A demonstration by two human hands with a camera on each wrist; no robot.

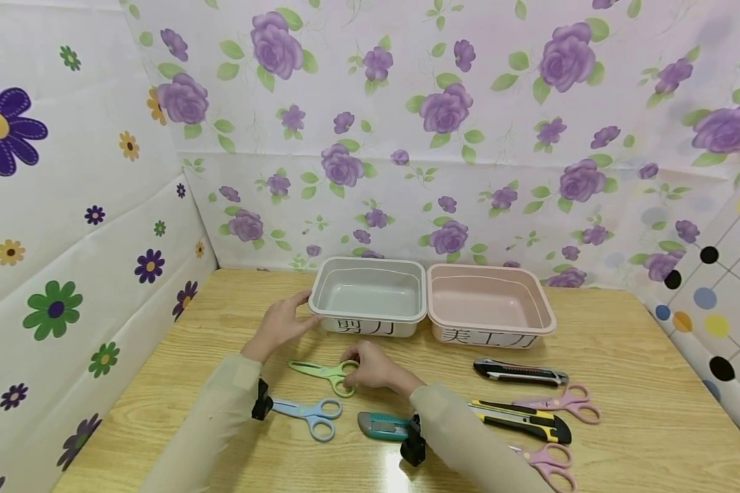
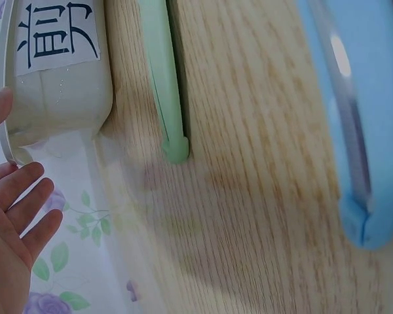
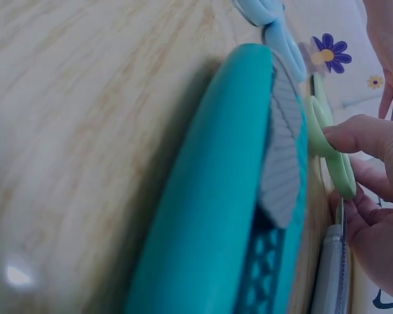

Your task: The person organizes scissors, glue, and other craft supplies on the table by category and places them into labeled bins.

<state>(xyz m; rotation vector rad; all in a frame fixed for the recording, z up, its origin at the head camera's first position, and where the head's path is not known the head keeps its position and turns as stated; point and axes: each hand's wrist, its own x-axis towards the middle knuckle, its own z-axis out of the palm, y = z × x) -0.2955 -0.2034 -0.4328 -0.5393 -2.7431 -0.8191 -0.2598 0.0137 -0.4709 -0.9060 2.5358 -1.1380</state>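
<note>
My left hand (image 1: 281, 326) touches the front left corner of a grey plastic bin (image 1: 370, 263), thumb at its rim, other fingers fairly straight beside it. My right hand (image 1: 373, 366) pinches a handle loop of the light green scissors (image 1: 324, 370); their closed blades point left, on or just above the table. In the right wrist view, the thumb lies against the green scissors' handle (image 3: 340, 176). Blue scissors (image 1: 302, 409) lie nearer, below the green pair. A teal box cutter (image 1: 379, 426) lies partly under my right forearm.
A pink bin (image 1: 490, 267) adjoins the grey one; both carry front labels. On the wooden table's right lie a black utility knife (image 1: 521, 372), two yellow-black cutters (image 1: 524, 426) and two pink scissors (image 1: 576, 402), the nearer partly behind my sleeve. Floral cloth walls (image 1: 401, 157) surround the table.
</note>
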